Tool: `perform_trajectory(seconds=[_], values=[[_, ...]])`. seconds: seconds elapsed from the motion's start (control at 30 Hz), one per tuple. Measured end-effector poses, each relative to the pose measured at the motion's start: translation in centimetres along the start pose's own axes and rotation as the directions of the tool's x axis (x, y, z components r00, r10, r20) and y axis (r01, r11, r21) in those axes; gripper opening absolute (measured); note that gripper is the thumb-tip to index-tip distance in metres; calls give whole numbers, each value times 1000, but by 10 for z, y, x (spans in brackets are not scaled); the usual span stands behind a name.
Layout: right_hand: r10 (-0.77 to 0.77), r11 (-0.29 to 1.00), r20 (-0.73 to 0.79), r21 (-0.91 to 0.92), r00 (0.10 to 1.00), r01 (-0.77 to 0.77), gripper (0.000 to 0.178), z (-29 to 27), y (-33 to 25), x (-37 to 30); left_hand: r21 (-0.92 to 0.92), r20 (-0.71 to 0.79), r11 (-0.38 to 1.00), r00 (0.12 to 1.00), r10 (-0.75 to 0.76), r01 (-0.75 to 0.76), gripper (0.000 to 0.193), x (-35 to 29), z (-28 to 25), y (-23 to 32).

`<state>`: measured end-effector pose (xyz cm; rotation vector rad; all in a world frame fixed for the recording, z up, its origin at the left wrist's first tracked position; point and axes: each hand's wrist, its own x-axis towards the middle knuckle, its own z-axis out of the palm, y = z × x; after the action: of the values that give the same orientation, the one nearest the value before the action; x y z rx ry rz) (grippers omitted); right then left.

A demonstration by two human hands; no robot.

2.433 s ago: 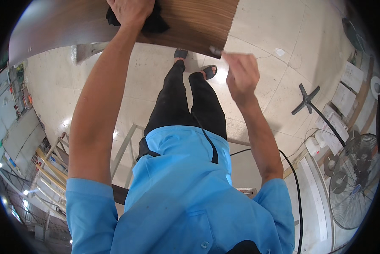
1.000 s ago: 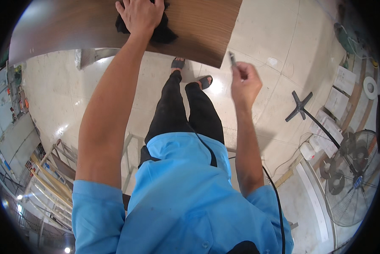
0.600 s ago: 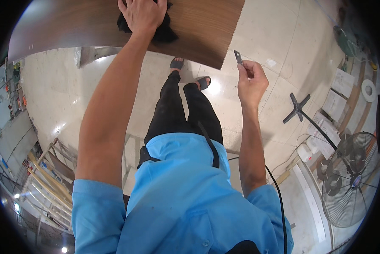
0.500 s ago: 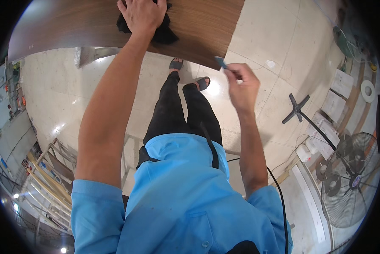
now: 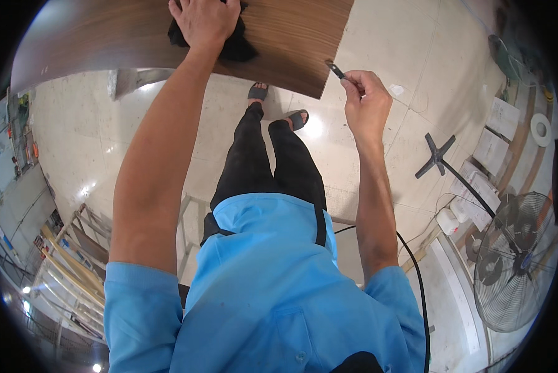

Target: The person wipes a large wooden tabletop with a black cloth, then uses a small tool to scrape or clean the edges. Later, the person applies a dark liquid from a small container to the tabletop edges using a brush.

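Note:
My left hand (image 5: pixel 204 23) lies palm down on a bunched black cloth (image 5: pixel 238 48), fingers spread, with some fingertips cut off by the upper edge. Beneath the cloth is a dark brown wood-grain panel (image 5: pixel 291 37). Off the panel's right edge, my right hand (image 5: pixel 367 102) is closed in a pinch around a small flat dark tool (image 5: pixel 335 69) with a light spot or hole on it. The tool's brownish tip points up and left toward the panel edge, and its exact kind is unclear.
On the right, a standing fan (image 5: pixel 521 262) lies tilted by its black cross-shaped base (image 5: pixel 435 155), near papers (image 5: pixel 490 152), a white tape roll (image 5: pixel 540 130) and a white bottle (image 5: pixel 447 221). Wooden frames (image 5: pixel 74 273) stand at lower left. A black cable (image 5: pixel 419 280) runs beside my right arm.
My right hand has moved up and right, away from the panel's corner, and the tool has turned in its fingers. My left hand and the cloth have shifted slightly up and left.

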<state>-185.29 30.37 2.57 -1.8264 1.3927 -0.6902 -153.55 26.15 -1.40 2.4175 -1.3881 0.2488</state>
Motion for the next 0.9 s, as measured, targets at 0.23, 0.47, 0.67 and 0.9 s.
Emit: perform_trajectory(seconds=[0.23, 0.47, 0.67, 0.9], values=[[-176, 983, 74, -45, 982, 179, 10, 4, 0, 11, 15, -52, 1000, 998, 21, -21, 61, -1, 1, 0], [-21, 999, 308, -41, 951, 36, 8, -3, -12, 14, 43, -29, 999, 1000, 7, -6, 61, 2, 5, -1], [-239, 965, -148, -144, 960, 218, 12, 4, 11, 36, 28, -17, 1000, 1000, -1, 1, 61, 1, 3, 0], [-541, 829, 35, -149, 841, 539, 21, 16, 25, -20, 39, -26, 999, 1000, 9, -8, 62, 5, 6, -5]])
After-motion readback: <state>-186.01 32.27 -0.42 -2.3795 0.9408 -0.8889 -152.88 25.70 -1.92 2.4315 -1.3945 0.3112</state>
